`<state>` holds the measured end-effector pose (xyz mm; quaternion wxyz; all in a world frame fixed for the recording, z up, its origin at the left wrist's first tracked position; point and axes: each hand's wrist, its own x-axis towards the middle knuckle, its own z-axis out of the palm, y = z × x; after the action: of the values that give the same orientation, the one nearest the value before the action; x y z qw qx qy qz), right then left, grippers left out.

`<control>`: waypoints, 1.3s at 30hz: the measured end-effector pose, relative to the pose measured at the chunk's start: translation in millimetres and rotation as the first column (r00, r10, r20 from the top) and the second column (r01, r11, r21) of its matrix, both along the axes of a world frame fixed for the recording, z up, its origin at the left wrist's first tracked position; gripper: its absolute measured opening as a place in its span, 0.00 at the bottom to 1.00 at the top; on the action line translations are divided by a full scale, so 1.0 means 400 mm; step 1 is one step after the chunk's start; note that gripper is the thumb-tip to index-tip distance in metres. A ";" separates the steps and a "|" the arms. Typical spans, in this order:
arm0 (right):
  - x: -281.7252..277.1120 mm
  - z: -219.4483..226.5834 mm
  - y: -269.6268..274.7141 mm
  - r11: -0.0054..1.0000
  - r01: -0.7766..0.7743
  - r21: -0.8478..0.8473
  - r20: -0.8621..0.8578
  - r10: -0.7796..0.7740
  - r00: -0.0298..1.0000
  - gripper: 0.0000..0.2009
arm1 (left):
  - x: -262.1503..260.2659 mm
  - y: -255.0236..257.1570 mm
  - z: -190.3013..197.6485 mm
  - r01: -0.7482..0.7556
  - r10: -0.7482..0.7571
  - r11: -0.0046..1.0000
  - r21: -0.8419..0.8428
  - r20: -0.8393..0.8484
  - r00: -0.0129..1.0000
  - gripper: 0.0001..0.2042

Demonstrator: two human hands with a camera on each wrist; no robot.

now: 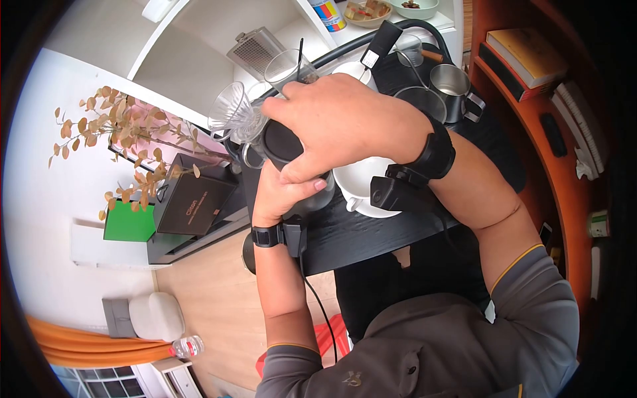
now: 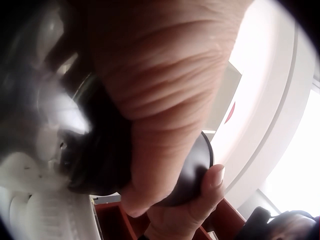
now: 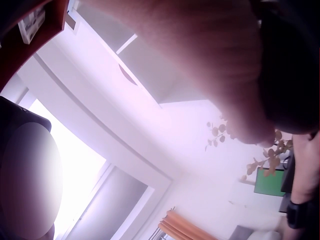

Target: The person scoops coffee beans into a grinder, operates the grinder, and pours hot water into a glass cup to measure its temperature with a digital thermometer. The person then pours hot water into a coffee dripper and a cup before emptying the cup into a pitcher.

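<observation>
Both hands are on a clear container with a round black lid (image 1: 281, 142), held over the dark table. My right hand (image 1: 352, 119) grips the lid from above, its thumb along the near side. Lower down, my left hand (image 1: 284, 192) wraps around the container, with much of it hidden behind the right hand. The left wrist view shows the shiny see-through body (image 2: 55, 110) close to the camera and the lid's smooth top between the two hands. A white cup with a handle (image 1: 361, 182) stands just right of the container, partly under the right wrist.
Beyond the hands are a ribbed glass (image 1: 231, 109), a clear glass with a dark stick (image 1: 288, 66), a black adapter-like block (image 1: 382, 45) and a metal pitcher (image 1: 451, 83). A white shelf (image 1: 192, 60) borders the far side. A brown box (image 1: 192, 199) stands left.
</observation>
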<state>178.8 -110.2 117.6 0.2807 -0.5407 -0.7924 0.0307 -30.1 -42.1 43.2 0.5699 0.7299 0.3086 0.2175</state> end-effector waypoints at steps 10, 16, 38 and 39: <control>-0.007 -0.010 0.004 0.972 -0.223 0.080 0.008 0.223 0.975 0.31 | -0.056 0.036 -0.044 0.108 -0.112 0.994 0.033 0.125 0.986 0.43; -0.003 -0.005 0.001 0.998 -0.009 0.064 0.015 0.008 1.000 0.32 | -0.016 0.011 -0.013 -0.006 0.009 0.999 0.046 -0.068 0.998 0.27; -0.004 0.007 -0.004 1.000 -0.014 -0.010 0.030 0.014 0.999 0.34 | -0.023 0.024 -0.030 0.066 -0.061 0.996 -0.058 0.094 0.994 0.42; -0.004 0.004 -0.002 1.000 -0.015 -0.011 0.028 0.016 0.999 0.34 | -0.035 0.030 -0.031 0.059 -0.054 0.997 -0.057 0.088 0.995 0.42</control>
<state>177.1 -111.2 119.1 0.2664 -0.5365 -0.8002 0.0294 -43.9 -29.9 30.7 0.6101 0.7109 0.2692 0.2234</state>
